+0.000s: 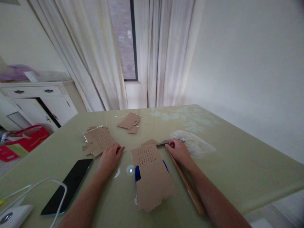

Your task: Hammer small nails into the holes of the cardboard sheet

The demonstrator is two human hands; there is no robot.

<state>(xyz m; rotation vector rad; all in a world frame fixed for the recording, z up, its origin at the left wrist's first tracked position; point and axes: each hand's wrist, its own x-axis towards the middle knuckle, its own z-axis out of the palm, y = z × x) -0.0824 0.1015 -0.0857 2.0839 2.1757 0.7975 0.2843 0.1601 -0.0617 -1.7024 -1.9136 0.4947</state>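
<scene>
My left hand lies at the right edge of a perforated piece of cardboard, fingers loosely bent and the thumb apart, with nothing visible in them. My right hand is closed over the neck of a hammer, by its metal head; whatever its fingertips may pinch is hidden. The hammer's wooden handle runs toward me under the right forearm. Between my hands lies a larger cardboard piece with rows of small holes at its far end. Blue parts show at its sides.
A clear plastic bag lies just beyond my right hand. Cardboard scraps sit farther back. To the left are a black phone, a white cable and a white device. A small clear disc rests near the middle.
</scene>
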